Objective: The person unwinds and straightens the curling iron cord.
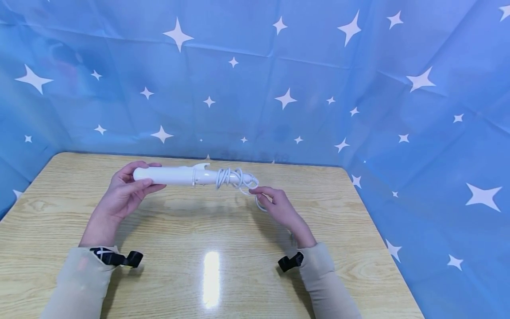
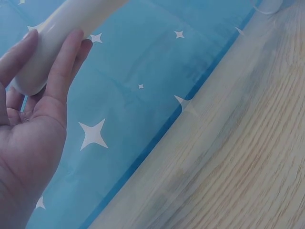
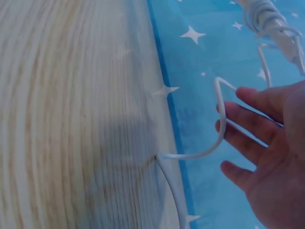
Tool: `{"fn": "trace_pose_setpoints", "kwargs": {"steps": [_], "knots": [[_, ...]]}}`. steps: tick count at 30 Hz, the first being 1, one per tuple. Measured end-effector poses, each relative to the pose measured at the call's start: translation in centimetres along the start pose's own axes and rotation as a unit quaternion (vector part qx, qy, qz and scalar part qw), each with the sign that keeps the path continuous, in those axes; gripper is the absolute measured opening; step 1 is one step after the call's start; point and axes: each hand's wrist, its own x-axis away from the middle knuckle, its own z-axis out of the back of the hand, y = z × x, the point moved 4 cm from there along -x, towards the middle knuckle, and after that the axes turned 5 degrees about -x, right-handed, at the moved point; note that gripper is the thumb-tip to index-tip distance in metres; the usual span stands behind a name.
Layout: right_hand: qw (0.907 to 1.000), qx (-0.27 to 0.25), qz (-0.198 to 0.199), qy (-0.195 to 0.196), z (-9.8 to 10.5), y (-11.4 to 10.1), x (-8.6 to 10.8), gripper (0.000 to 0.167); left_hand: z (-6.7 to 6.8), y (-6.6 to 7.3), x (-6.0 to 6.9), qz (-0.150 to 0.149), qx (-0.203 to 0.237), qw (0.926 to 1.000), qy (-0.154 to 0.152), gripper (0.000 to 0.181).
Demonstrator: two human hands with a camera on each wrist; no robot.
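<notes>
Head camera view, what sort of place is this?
Probably a staged indoor recording spot: a wood-grain table, a blue star-printed curtain hung behind it, and a black device strapped at each wrist.

No wording can be read with certainty: a faint line of characters (image 1: 255,156) runs along the foot of the blue star-printed cloth (image 1: 239,79), just above the table's far edge, too blurred to make out; any tiny marking near the collar of the white wand-shaped device (image 1: 171,176) is too small to read, in the head view at least
</notes>
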Motion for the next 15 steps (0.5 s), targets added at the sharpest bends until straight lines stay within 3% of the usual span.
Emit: {"fn": "trace_pose_setpoints", "kwargs": {"steps": [15], "knots": [[0.9958, 0.077, 0.024, -0.042, -0.5, -0.6, 1.0, 0.019, 0.4, 0.6, 0.2, -0.012, 0.002, 0.9998, 0.014, 0.044]]}}
